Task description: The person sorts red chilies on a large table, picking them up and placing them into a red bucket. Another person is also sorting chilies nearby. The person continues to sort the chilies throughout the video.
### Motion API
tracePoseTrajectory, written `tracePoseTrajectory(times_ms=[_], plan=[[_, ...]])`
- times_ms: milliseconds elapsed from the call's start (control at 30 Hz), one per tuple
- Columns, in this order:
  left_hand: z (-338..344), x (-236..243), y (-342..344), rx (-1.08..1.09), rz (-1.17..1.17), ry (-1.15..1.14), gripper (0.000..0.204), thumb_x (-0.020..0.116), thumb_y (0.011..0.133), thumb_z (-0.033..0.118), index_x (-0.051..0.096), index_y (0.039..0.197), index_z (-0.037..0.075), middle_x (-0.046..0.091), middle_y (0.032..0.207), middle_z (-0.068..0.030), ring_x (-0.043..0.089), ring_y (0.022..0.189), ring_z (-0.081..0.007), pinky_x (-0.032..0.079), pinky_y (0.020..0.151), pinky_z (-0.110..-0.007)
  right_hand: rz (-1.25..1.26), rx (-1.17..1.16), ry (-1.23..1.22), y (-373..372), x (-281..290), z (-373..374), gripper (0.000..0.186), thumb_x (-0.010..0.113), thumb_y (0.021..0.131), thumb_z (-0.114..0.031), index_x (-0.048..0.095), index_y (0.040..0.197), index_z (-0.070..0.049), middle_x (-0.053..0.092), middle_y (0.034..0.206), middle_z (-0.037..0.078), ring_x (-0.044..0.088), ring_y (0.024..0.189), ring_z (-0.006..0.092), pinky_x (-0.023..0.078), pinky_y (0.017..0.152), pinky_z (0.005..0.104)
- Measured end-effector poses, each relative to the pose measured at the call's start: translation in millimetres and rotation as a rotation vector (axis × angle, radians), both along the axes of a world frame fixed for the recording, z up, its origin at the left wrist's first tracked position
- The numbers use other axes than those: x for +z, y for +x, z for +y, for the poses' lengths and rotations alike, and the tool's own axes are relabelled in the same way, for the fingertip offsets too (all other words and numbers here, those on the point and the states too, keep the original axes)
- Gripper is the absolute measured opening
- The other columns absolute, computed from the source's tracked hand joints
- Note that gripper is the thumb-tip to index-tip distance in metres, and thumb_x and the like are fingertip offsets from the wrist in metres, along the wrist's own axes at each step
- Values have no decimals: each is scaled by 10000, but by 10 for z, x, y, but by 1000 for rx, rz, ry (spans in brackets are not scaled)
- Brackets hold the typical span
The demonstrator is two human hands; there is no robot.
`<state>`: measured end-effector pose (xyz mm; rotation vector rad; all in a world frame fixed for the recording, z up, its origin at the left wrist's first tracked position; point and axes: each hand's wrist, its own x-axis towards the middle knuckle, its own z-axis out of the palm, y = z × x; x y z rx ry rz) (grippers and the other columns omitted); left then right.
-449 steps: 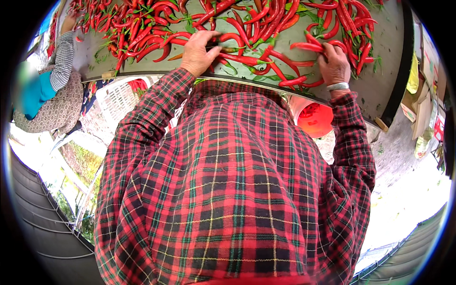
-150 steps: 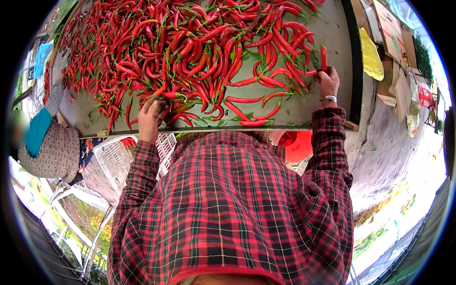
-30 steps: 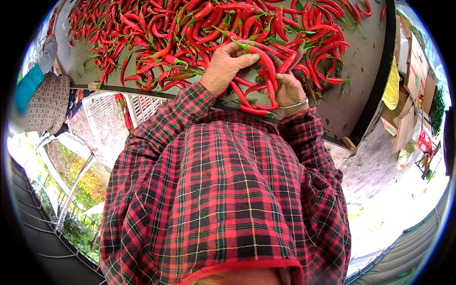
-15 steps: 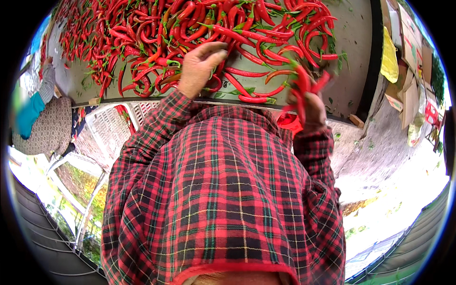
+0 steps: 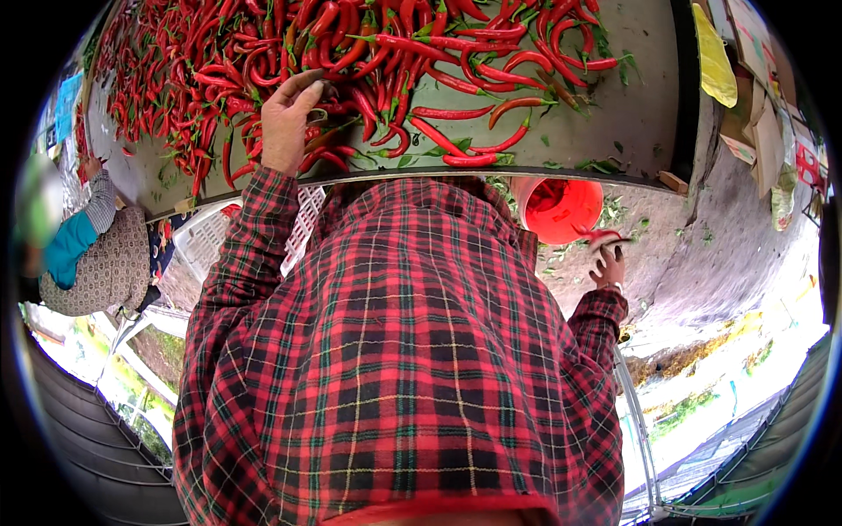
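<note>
Chillies (image 5: 377,53) glossy, smooth-skinned; worktop (image 5: 631,114) matt grey w/ a dull, scuffed finish. Bucket (image 5: 561,209) smooth shiny plastic, crate (image 5: 206,237) white plastic lattice. Shirt sleeves (image 5: 254,228) soft woven plaid cloth; ground (image 5: 728,254) rough, gritty concrete.

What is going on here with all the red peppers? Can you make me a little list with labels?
left hand: resting on the pile of red chili peppers
right hand: holding a few red chilies beside the orange bucket
table: grey, covered with chilies and green leaf bits
white crate: under the table edge
other person: at the left, one hand at the table
</note>
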<state>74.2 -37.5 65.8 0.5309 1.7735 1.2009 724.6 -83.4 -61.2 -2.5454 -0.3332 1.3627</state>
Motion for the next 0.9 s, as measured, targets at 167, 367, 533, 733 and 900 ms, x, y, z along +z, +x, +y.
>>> tracePoseTrajectory(times_ms=[167,367,533,733,900], plan=[[-66,-254,-272,33,169,93,299,647,858,68,609,1140,-24,655,1038,-60,617,915,-119,487,836,-250,-222,241,483,843,-264,283,511,665,810,-143,508,1293,-95,607,1151,52,593,960,191,480,662,382],[-975,-638,-1380,404,849,-149,599,760,755,253,535,1227,-40,577,1202,-180,558,1114,-273,430,961,-362,44,445,773,-1132,681,1305,409,588,898,-88,512,1297,-45,585,1239,69,579,1073,167,437,802,250],[-1443,-621,-2479,634,773,-286,824,780,671,452,500,1258,-54,516,1280,-251,506,1170,-381,390,996,-418,164,705,914,-1595,804,1568,456,559,886,35,448,1328,20,519,1298,147,522,1154,221,418,994,334],[-1628,-1119,-3679,920,319,-295,1176,792,618,546,204,1436,-60,336,1442,-248,362,1320,-345,284,1101,-406,161,755,723,-1401,802,1628,493,595,857,0,434,1320,56,528,1294,171,534,1154,225,441,960,320],[-172,-914,-3386,804,86,25,1066,843,629,357,250,1406,-70,423,1363,-235,457,1237,-334,359,1046,-429,102,738,645,-1726,969,1643,519,591,847,4,411,1328,77,492,1323,209,540,1161,268,456,960,343]])
